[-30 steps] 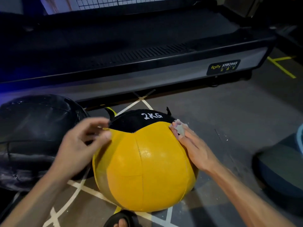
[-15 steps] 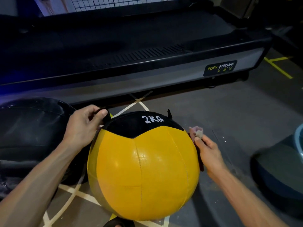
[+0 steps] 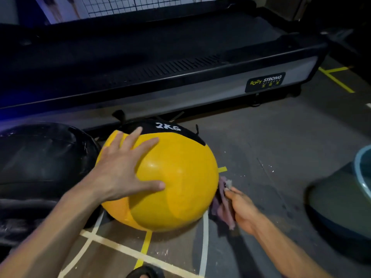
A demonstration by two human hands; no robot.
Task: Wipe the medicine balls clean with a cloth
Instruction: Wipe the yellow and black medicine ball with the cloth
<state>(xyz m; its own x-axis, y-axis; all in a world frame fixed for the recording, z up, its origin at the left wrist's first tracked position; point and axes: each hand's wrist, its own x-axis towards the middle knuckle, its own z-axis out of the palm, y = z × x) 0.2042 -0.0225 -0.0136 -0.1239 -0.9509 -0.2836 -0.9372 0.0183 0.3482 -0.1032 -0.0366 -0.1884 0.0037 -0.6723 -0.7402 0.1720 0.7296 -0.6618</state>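
Observation:
A yellow medicine ball [image 3: 176, 183] with a black top panel marked 2KG sits on the floor in the middle of the head view. My left hand [image 3: 124, 167] lies flat on its upper left side, fingers spread and straight. My right hand [image 3: 241, 207] grips a crumpled purple cloth [image 3: 221, 201] low against the ball's right side. A black medicine ball [image 3: 40, 157] rests to the left, touching the yellow one.
A black and grey treadmill [image 3: 180, 83] labelled Body Strong runs across the back. A blue-rimmed basin [image 3: 361, 169] sits at the right edge, with a dark rounded object [image 3: 337, 207] below it. Tape lines cross the grey floor [image 3: 261, 137]. A sandal toe [image 3: 144, 272] shows at the bottom.
My left hand let go of the ball's black strap and now presses flat on the yellow panel. My right hand dropped with the cloth from the ball's upper right to its lower right.

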